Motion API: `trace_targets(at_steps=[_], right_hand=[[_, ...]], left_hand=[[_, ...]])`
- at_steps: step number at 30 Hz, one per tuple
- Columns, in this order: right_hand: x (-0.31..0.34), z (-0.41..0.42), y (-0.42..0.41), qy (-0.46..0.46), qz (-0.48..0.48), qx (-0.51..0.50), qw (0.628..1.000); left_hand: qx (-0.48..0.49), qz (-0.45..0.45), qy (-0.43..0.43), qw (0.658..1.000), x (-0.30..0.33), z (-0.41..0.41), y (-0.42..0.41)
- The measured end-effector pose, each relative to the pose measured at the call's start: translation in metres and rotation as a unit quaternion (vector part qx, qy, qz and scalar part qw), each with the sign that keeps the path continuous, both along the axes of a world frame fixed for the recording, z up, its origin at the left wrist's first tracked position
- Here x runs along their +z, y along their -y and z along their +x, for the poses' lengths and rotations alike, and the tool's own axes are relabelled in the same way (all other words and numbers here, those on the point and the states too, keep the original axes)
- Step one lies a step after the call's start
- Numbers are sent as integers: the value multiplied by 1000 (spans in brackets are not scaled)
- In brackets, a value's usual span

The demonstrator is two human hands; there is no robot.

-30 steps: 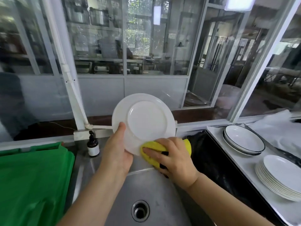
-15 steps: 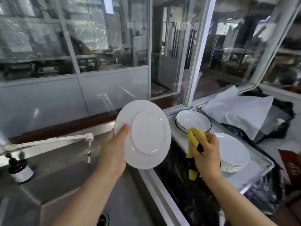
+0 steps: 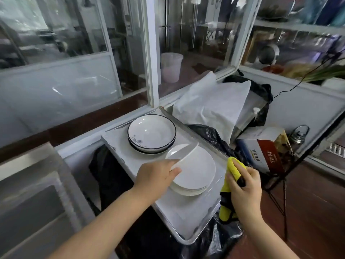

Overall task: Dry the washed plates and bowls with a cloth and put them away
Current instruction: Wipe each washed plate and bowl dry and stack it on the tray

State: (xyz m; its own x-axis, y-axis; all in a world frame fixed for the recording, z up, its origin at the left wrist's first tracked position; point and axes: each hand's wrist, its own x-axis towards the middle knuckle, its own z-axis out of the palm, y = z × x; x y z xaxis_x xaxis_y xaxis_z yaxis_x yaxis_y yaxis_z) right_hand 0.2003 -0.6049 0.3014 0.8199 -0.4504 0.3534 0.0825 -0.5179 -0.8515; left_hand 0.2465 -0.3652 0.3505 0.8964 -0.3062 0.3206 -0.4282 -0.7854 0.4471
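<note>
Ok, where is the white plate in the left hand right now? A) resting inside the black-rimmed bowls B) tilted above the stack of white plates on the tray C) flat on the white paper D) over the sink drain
B: the left hand holds the white plate tilted over the stack of white plates on the tray, beside the black-rimmed bowls.

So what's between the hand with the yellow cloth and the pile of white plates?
Just a bare strip of the tray. The head view shows nothing lying between the right hand holding the yellow cloth and the plate stack.
</note>
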Motion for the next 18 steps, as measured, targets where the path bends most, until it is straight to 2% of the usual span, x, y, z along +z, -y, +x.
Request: trace_targets(at_steps=[1, 5, 10, 18], right_hand=[[-3, 1, 9, -5, 7, -2, 1000], [-10, 5, 33, -18, 14, -13, 1000], [-19, 8, 49, -41, 24, -29, 998], [-27, 13, 61, -43, 53, -42, 997]], left_hand=[[-25, 25, 3, 999, -6, 6, 12], [-133, 118, 105, 978, -28, 23, 45], [-155, 209, 147, 954, -56, 37, 66], [-185, 232, 233, 926, -88, 48, 77]])
